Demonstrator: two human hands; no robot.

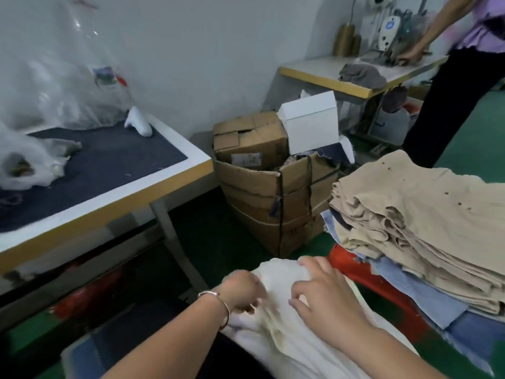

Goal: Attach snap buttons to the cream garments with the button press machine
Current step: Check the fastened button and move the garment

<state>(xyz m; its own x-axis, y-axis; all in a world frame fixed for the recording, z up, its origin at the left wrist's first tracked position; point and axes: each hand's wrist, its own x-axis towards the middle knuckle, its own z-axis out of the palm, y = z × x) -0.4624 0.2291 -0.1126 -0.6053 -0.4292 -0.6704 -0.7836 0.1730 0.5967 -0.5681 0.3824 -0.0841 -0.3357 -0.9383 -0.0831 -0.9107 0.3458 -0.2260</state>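
A cream garment lies bunched on my lap at the bottom centre. My left hand, with a bracelet on its wrist, grips a fold of the cloth at its left side. My right hand rests on top of the garment with curled fingers that pinch the fabric. A tall stack of beige garments with dark snap buttons sits to the right on blue fabric and a red stool. No button press machine is in view.
A table with a dark blue top stands at left, with clear plastic bags on it. Cardboard boxes and a white box sit ahead. Another person works at a sewing table at the back right.
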